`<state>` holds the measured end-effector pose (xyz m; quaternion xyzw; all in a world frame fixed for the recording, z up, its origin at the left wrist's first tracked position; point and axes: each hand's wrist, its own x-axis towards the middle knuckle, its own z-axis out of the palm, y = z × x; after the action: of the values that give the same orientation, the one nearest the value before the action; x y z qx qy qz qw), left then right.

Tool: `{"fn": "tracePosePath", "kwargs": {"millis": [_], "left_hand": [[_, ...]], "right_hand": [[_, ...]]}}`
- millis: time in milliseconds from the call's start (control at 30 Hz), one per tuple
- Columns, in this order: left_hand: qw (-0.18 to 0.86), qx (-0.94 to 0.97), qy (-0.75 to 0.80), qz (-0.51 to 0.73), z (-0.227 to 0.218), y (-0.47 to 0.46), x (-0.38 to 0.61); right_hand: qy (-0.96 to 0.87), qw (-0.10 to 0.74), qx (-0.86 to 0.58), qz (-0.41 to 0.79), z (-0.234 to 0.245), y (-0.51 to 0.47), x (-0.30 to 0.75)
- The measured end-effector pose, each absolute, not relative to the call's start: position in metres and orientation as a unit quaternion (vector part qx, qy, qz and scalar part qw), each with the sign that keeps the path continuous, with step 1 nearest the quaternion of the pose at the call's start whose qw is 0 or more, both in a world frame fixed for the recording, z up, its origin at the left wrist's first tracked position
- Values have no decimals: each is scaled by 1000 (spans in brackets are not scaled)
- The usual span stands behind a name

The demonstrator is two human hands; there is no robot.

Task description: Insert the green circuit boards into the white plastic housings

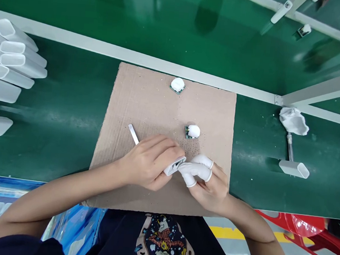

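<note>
My left hand [149, 161] is closed round a white oblong housing [173, 167], holding it flat over the cardboard sheet [136, 101]. My right hand [207, 179] wears white finger cots and pinches at the housing's open end, where a small part shows; what the fingers grip I cannot make out. A small green circuit board with a white cap [192, 131] lies just beyond my hands. Another capped board [177, 85] sits near the cardboard's far edge. A thin white strip [133, 134] pokes out from behind my left hand.
Several empty white housings [10, 64] are stacked at the left on the green bench. One housing [294, 168] lies at the right, below a crumpled white wad [294, 120]. A white metal rail [105, 47] crosses behind the cardboard. A red chair [306, 228] stands at lower right.
</note>
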<state>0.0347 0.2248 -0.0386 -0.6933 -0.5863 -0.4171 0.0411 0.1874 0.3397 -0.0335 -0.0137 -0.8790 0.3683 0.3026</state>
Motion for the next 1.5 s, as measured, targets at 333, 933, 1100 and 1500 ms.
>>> {"fn": "tracePosePath", "kwargs": {"millis": [333,933,1100,1500], "left_hand": [[95,-685,-609,-389,-40,225,38],[101,-679,-577,-442,-36,221,38],[71,-671,-584,-452,-38,222,36],[95,-687,-584,-422,-39,225,39]], "right_hand": [[-908,328,5,262,-41,338,187],[-882,342,23,323,-32,346,187],[-887,340,54,308,-30,347,190],[-884,334,75,319,-33,343,187]]}}
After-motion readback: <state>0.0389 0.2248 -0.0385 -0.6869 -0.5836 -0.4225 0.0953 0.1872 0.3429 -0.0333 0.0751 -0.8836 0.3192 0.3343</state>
